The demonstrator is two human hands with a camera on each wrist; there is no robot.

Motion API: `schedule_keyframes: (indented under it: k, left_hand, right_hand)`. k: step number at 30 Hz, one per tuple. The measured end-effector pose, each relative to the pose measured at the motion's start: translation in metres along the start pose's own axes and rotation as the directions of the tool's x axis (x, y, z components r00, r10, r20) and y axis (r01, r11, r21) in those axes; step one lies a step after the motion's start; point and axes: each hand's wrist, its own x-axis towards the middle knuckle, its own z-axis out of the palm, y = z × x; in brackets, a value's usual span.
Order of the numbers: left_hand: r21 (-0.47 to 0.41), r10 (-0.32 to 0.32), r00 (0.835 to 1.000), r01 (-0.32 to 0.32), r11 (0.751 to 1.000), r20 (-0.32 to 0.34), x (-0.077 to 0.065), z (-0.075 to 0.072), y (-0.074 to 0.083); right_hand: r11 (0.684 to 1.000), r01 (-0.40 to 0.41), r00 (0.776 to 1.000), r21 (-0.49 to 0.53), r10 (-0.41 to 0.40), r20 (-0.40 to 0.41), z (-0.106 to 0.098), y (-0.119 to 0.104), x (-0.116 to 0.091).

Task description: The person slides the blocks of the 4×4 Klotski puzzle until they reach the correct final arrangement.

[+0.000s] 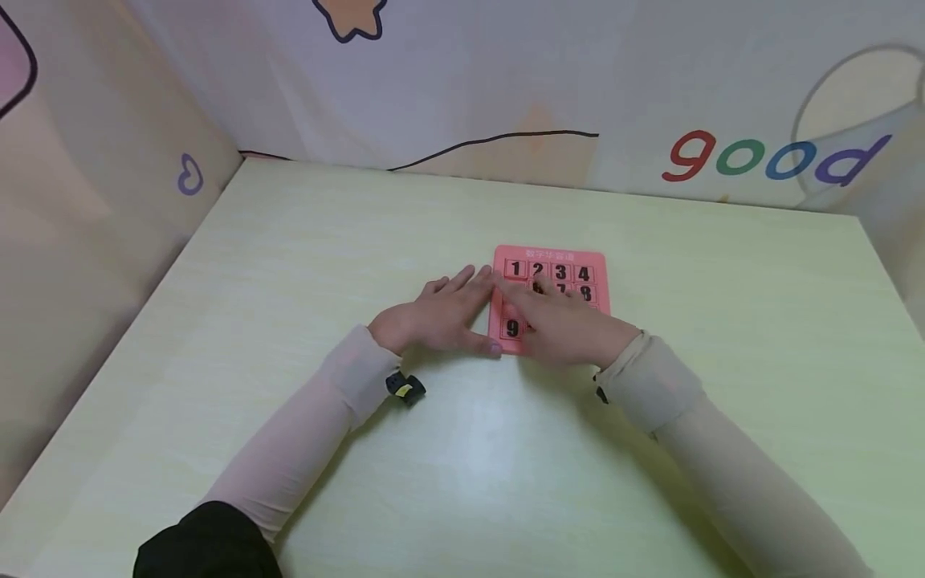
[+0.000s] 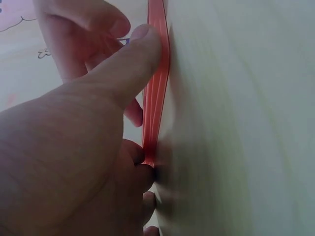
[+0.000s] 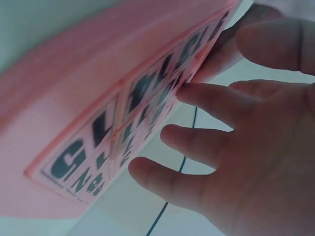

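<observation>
A pink sliding number puzzle (image 1: pixel 549 254) lies flat on the table, with black numerals on its square tiles. My left hand (image 1: pixel 446 319) rests at its left side, fingers extended along the left edge. In the left wrist view, the left thumb (image 2: pixel 133 59) touches the puzzle's near edge. Over the lower tiles is my right hand (image 1: pixel 571 325), its fingers outstretched and covering part of the number grid. In the right wrist view, a right fingertip (image 3: pixel 187 92) meets the tiles while other fingers are spread above the board.
The pale table (image 1: pixel 325 241) extends around the puzzle on all sides. Behind it stands a printed backdrop (image 1: pixel 470 80) with the coloured word "good". A black wrist strap with a small yellow mark (image 1: pixel 405 389) hangs at the left cuff.
</observation>
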Motion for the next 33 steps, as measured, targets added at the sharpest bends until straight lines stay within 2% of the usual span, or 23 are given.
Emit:
schedule_keyframes:
  k: [3, 7, 13, 20, 33]
  left_hand:
    - [-0.004, -0.001, 1.0, 0.001, 1.0, -0.003, 0.0, 0.0, 0.001]
    - [-0.005, 0.0, 1.0, 0.0, 1.0, -0.004, 0.0, 0.001, 0.0]
    - [0.007, -0.003, 1.0, 0.003, 1.0, -0.006, 0.004, 0.003, 0.0]
    - [0.019, -0.025, 1.0, 0.025, 1.0, -0.003, 0.003, 0.003, 0.0]
    - [0.03, -0.021, 1.0, 0.021, 0.999, 0.0, 0.002, 0.002, 0.001]
  right_hand:
    - [0.999, -0.033, 0.999, 0.028, 0.033, 0.0, -0.003, 0.003, 0.004]
    - [0.999, -0.021, 1.0, 0.031, 0.021, 0.002, -0.002, 0.001, 0.003]
    - [0.999, 0.033, 0.999, 0.021, -0.033, -0.007, 0.009, -0.001, -0.021]
    - [0.993, 0.107, 0.994, -0.056, -0.108, -0.006, 0.021, -0.007, -0.045]
    - [0.989, 0.107, 0.994, -0.106, -0.109, -0.015, 0.025, -0.012, -0.05]
